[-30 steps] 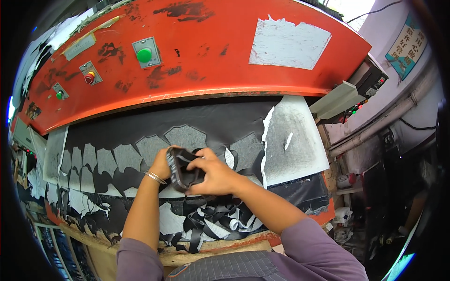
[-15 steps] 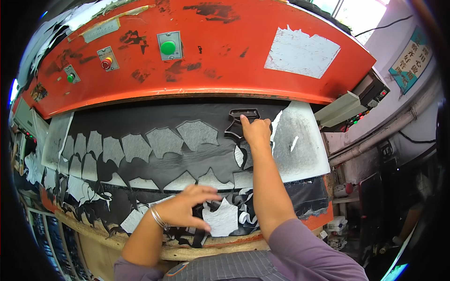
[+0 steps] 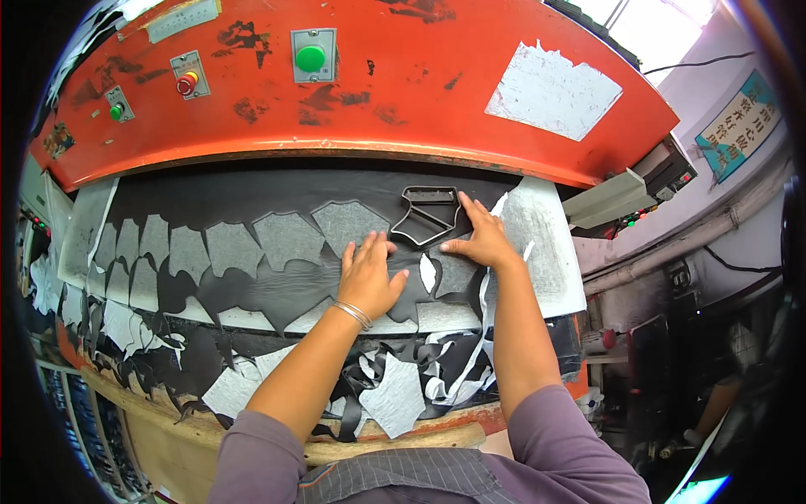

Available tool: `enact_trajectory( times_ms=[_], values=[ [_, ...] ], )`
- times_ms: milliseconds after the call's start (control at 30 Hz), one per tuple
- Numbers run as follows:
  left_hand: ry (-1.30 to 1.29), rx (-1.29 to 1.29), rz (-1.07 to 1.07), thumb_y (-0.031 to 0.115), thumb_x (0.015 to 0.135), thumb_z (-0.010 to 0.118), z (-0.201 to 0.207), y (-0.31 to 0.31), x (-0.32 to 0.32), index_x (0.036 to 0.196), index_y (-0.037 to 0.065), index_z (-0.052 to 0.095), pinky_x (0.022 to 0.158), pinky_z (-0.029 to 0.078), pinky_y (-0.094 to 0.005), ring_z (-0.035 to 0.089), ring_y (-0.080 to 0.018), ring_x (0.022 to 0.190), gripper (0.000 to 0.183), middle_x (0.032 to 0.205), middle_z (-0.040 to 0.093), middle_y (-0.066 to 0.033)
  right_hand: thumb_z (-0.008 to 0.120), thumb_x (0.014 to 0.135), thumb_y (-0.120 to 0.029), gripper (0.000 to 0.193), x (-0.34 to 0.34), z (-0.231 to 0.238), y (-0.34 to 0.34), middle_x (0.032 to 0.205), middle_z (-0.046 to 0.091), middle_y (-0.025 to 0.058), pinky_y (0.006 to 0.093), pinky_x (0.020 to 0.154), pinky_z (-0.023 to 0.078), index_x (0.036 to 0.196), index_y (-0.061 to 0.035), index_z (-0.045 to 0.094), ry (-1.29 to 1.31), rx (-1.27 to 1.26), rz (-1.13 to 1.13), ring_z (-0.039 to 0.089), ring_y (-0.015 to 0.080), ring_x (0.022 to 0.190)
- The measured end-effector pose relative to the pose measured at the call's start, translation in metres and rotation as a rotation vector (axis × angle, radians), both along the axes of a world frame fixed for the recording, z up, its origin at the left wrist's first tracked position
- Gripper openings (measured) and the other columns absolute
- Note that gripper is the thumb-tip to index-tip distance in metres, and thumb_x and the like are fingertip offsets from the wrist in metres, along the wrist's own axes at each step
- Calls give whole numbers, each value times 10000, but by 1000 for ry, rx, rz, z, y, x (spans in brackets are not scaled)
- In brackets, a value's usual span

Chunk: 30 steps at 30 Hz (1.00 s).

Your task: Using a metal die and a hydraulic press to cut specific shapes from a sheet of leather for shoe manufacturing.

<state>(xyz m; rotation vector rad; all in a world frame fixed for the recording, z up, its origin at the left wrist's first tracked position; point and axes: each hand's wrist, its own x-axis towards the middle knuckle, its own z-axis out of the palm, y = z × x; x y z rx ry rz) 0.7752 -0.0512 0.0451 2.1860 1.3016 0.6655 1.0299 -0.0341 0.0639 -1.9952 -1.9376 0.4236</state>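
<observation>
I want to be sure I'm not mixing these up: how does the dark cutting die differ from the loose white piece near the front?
The cutting die is an open frame with inner bars; the white piece is a solid, flat sheet.
The cutting die lies on the dark sheet, beside the right hand; the white piece lies untouched among scraps, nearer the person.
Both have angular, pointed outlines.

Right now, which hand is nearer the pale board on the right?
Right: the right hand is by the left edge of the pale board; the left hand is farther left, over the dark sheet.
</observation>
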Motion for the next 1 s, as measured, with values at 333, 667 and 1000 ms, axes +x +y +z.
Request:
enact_trajectory(
  times_ms=[333, 667, 1000],
  values=[
    [52, 22, -28, 260, 790, 666, 1, 9, 1, 1120, 67, 477, 1138, 152, -496, 306, -331, 1389, 426, 1414, 459, -182, 764, 658, -537, 861, 0, -29, 4, 1313, 554, 171, 480, 1115, 210, 1333, -63, 517, -10, 250, -32, 463, 268, 1286],
    [53, -5, -47, 284, 784, 666, 10, 7, -6, 1155, 43, 495, 1144, 137, -498, 295, -330, 1393, 475, 1440, 417, -193, 784, 645, -505, 870, -6, -23, 0, 1266, 591, 168, 473, 1099, 236, 1322, -32, 510, -19, 250, -31, 477, 256, 1275],
    [-615, 125, 604, 108, 829, 650, 35, 76, -222, 1416, -40, 318, 1133, 247, -392, 337, -304, 1370, 690, 1463, 356, -220, 796, 740, -338, 759, -102, 75, -43, 1124, 641, 197, 390, 840, 504, 1347, -27, 462, 275, 218, -43, 648, 329, 972]
  ],
)
